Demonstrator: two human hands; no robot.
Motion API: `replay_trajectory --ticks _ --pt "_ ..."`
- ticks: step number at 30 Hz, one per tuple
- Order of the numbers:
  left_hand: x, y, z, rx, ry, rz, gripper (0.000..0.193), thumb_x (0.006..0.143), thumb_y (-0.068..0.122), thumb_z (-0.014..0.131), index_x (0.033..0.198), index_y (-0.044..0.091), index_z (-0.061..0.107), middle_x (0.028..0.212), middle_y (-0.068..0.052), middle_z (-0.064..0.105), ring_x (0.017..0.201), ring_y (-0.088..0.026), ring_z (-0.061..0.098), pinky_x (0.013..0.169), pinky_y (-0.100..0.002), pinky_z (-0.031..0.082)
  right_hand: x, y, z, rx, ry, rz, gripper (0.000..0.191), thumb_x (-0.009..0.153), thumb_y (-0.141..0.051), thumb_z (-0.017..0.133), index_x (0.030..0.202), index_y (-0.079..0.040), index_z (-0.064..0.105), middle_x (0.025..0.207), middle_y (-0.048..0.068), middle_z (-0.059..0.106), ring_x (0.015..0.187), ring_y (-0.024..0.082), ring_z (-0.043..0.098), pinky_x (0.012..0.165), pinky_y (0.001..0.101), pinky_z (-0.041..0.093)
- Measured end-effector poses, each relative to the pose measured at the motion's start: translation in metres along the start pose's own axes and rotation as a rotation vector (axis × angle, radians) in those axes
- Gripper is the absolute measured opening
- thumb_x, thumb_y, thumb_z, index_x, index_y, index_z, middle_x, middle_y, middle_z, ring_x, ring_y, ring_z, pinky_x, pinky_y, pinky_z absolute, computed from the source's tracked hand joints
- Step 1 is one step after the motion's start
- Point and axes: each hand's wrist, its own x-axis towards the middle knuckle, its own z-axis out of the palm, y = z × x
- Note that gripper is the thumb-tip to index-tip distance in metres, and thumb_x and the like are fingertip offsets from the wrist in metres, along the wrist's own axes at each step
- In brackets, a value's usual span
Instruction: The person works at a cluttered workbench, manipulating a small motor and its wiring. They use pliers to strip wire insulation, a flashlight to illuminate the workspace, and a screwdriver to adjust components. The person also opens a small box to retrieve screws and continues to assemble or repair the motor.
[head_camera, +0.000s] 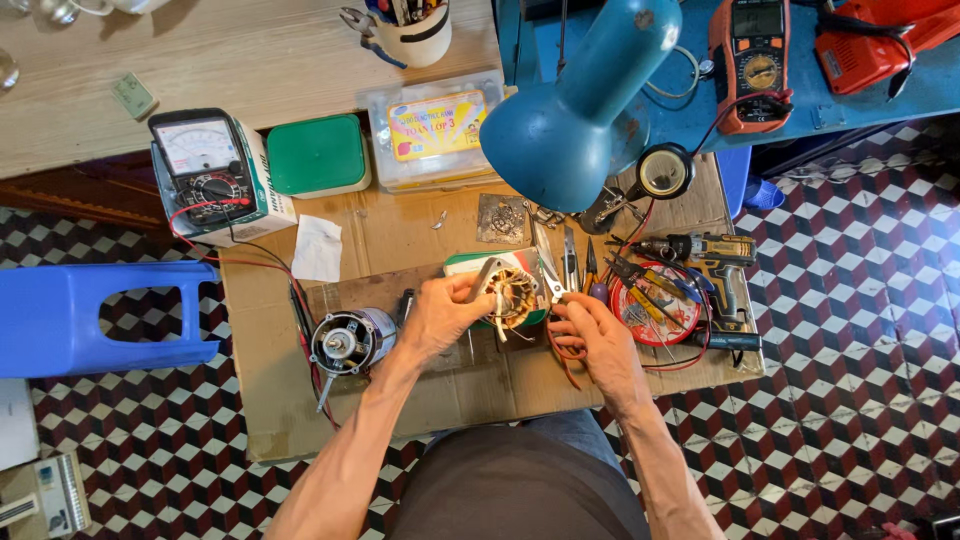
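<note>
My left hand (440, 315) grips a round motor stator with copper windings (512, 296) and holds it over a cardboard sheet (400, 385) on the floor. My right hand (590, 335) is shut on the handles of small pliers (556, 288), whose metal jaws touch the stator's right edge. Red wires loop under my right hand. A small electric motor (346, 343) with a shaft lies on the cardboard to the left of my left hand.
A blue desk lamp (580, 115) hangs over the work area. An analog multimeter (205, 170), a green box (318, 155), a cordless drill (715, 252), a round tin of tools (655, 305) and a blue plastic stool (95, 315) surround the cardboard.
</note>
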Motion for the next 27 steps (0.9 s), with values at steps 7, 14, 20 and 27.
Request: replay_trajectory --ticks 7,14,20,27 --pt "-0.013 0.017 0.015 -0.276 -0.042 -0.187 0.053 0.086 0.024 0.075 0.135 0.004 0.069 0.108 -0.006 0.079 0.093 -0.007 0.069 0.085 -0.025 0.056 0.012 -0.026 -0.003 0.167 -0.204 0.021 0.055 0.1 -0.036 0.055 0.143 -0.002 0.052 0.124 0.011 0.067 0.107 0.015 0.065 0.091 0.0282 0.054" --pt "-0.01 0.02 0.01 -0.245 -0.092 -0.135 0.057 0.088 0.023 0.074 0.141 0.006 0.063 0.114 -0.006 0.079 0.101 -0.006 0.068 0.091 -0.023 0.052 0.014 -0.039 0.004 -0.016 -0.215 0.016 0.06 0.093 -0.026 0.067 0.146 -0.003 0.051 0.127 0.013 0.069 0.112 0.014 0.066 0.094 0.0268 0.054" --pt "-0.006 0.016 0.009 -0.205 -0.068 -0.105 0.056 0.089 0.024 0.073 0.141 0.006 0.063 0.114 -0.006 0.079 0.102 -0.006 0.068 0.092 -0.024 0.052 0.017 -0.046 0.013 -0.062 -0.203 0.074 0.065 0.088 -0.024 0.071 0.146 -0.005 0.049 0.132 0.011 0.067 0.113 0.014 0.065 0.087 0.0276 0.054" --pt "-0.001 0.012 0.002 -0.146 -0.042 -0.151 0.055 0.089 0.027 0.072 0.14 0.009 0.064 0.112 -0.007 0.08 0.105 -0.01 0.072 0.093 -0.027 0.053 0.021 -0.048 0.018 -0.122 -0.216 0.083 0.067 0.088 -0.027 0.07 0.147 -0.006 0.049 0.129 0.014 0.07 0.113 0.016 0.067 0.09 0.0291 0.055"
